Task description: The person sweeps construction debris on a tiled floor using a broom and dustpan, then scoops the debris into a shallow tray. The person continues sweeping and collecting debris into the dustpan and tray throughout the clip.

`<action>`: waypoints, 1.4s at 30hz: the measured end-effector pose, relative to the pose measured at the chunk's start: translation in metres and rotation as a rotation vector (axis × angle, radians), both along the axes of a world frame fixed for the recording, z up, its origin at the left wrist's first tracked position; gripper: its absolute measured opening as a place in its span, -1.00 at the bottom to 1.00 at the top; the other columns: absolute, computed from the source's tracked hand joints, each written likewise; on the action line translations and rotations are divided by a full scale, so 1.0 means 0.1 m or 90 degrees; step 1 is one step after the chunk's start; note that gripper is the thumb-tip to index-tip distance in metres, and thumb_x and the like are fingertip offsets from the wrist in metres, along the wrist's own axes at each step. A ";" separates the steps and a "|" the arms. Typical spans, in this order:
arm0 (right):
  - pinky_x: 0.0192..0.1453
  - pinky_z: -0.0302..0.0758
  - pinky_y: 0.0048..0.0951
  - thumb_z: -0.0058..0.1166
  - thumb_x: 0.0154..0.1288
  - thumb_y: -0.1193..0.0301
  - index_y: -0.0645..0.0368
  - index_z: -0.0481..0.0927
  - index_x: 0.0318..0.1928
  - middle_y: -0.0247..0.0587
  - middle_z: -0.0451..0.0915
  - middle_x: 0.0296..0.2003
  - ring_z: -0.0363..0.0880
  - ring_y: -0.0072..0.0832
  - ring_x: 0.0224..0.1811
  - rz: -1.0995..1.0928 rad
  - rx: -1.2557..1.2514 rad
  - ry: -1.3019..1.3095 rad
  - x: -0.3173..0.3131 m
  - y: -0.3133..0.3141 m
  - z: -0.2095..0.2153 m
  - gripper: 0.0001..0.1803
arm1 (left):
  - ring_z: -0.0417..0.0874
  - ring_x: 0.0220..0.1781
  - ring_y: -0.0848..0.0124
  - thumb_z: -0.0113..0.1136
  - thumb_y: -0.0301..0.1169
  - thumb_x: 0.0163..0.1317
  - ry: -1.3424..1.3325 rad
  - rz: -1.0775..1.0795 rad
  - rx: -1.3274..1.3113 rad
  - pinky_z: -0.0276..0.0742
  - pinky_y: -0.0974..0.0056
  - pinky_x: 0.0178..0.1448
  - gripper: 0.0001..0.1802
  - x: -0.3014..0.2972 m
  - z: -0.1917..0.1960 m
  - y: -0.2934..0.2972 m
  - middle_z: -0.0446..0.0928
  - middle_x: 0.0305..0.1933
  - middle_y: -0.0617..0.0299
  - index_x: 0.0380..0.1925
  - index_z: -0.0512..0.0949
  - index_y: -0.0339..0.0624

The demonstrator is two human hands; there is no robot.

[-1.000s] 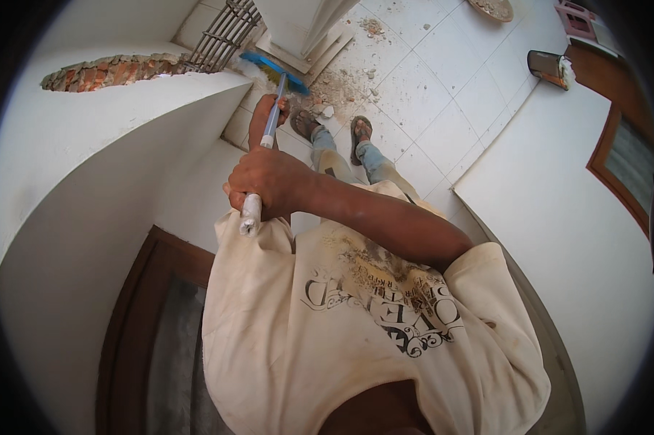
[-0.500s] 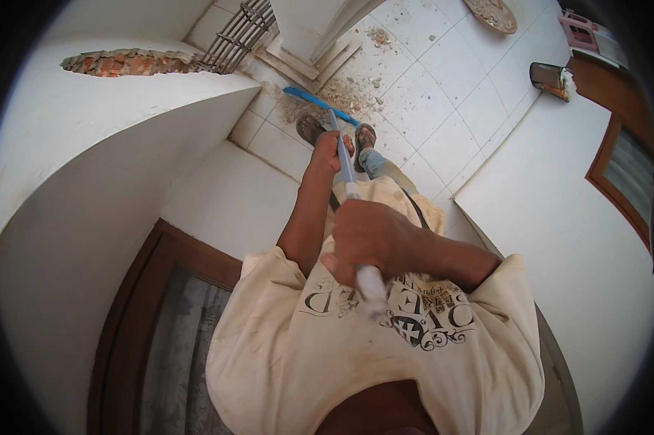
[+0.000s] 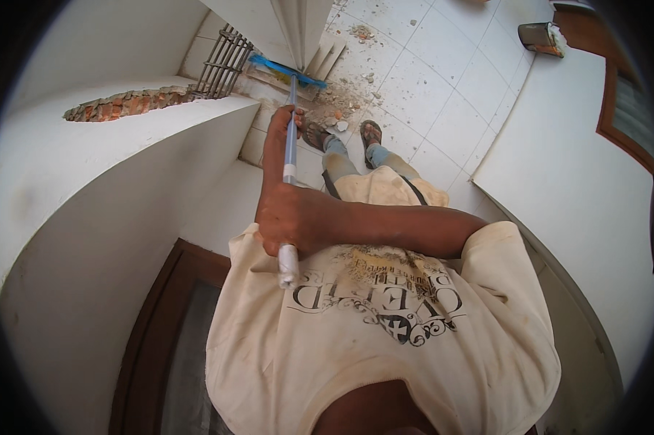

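Observation:
My left hand (image 3: 289, 119) is wrapped round the lower part of a broom's grey-blue handle (image 3: 290, 156). Farther up, my right hand (image 3: 292, 217) grips the same handle near its white end, with my right forearm crossing in front of my shirt. The blue broom head (image 3: 288, 71) rests by the base of a white pillar (image 3: 269, 29), partly over its stepped foot. Crumbled rubble (image 3: 341, 109) and dust lie on the tiles right of the broom head and just beyond my sandalled feet.
Metal bars (image 3: 225, 64) stand left of the pillar, beside a low wall with a gap of exposed brick (image 3: 127, 106). A dark container (image 3: 540, 38) holding something white is at the upper right. Wooden frames (image 3: 617, 109) edge the right wall.
The broom has swung left and away, its head going from in front of my feet to the pillar's base. Both hands moved left with the handle. My feet have shifted too.

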State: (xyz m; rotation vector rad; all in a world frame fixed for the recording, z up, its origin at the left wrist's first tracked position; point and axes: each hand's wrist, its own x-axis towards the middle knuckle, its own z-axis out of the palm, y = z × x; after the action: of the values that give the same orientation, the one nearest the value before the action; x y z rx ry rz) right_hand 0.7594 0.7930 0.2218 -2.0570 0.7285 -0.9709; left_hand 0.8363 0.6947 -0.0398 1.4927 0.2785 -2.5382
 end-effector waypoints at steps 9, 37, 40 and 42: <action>-0.52 0.38 -0.36 0.10 -0.14 0.38 0.04 0.41 -0.69 -0.35 0.38 -0.75 0.46 -0.40 -0.63 0.011 0.092 -0.097 -0.32 0.18 0.52 -0.85 | 0.26 -0.74 0.61 -0.21 -0.43 0.23 -0.002 0.197 0.020 0.28 0.56 -0.75 -0.83 -0.31 0.66 0.61 0.31 -0.62 0.24 -0.48 0.28 -0.31; -0.62 0.19 -0.50 -0.17 0.21 0.44 0.31 0.35 -0.63 -0.26 0.33 -0.71 0.21 -0.52 -0.71 -0.342 0.308 0.076 -1.74 0.21 0.67 -0.71 | 0.43 -0.50 0.33 -0.33 -0.25 0.31 -0.017 0.305 0.114 0.50 0.25 -0.39 -0.71 -1.48 0.31 1.03 0.34 -0.47 0.11 -0.30 0.23 -0.30; -0.59 0.27 -0.44 -0.09 0.21 0.43 0.28 0.39 -0.59 -0.22 0.36 -0.68 0.30 -0.41 -0.68 -0.326 0.246 -0.022 -1.77 0.10 0.18 -0.74 | 0.47 -0.35 0.36 -0.29 -0.24 0.32 0.099 0.238 0.087 0.52 0.29 -0.28 -0.67 -1.60 -0.08 0.88 0.41 -0.22 0.00 -0.02 0.13 -0.21; -0.60 0.24 -0.41 0.00 0.13 0.49 0.21 0.33 -0.64 -0.23 0.30 -0.70 0.30 -0.34 -0.68 -0.278 0.128 -0.016 -1.85 0.13 -0.05 -0.76 | 0.46 -0.49 0.37 -0.33 -0.13 0.34 0.132 0.226 0.051 0.51 0.33 -0.42 -0.55 -1.84 -0.29 0.66 0.45 -0.37 0.03 -0.08 0.21 -0.36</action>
State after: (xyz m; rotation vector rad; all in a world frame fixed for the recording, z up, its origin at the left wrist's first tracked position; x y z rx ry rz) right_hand 0.5741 0.8055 0.2168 -1.7413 1.2417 -1.1048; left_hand 0.6523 0.7607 -0.0690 1.0865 0.6206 -2.4117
